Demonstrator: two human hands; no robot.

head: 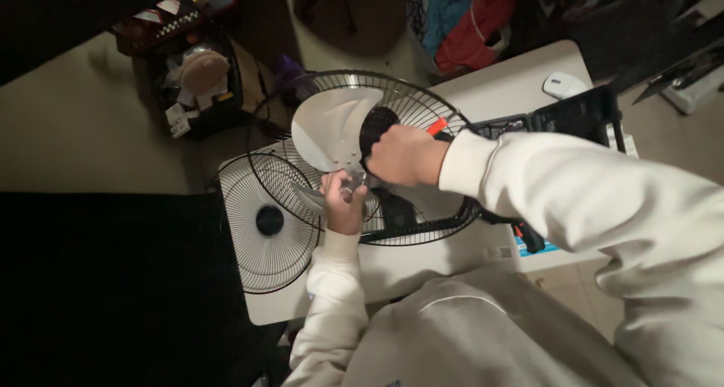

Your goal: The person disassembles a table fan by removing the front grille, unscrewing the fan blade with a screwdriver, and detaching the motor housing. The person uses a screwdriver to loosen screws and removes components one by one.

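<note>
A fan lies on a white table (392, 270). Its rear wire guard (422, 112) faces up, with a pale translucent blade set (332, 127) over the dark hub. My right hand (403, 155) is closed over the hub at the middle of the guard. My left hand (343, 202) grips a lower blade (313, 197) just below it. The loose front guard (268, 221) with its dark centre cap lies flat to the left, partly under the rear guard. An orange-handled tool (437, 125) pokes out behind my right hand.
A black open tool case (573, 116) and a white mouse (564, 84) sit at the table's far right. A black crate of clutter (192, 82) stands on the floor at the back left, a pile of clothes (467, 21) behind the table.
</note>
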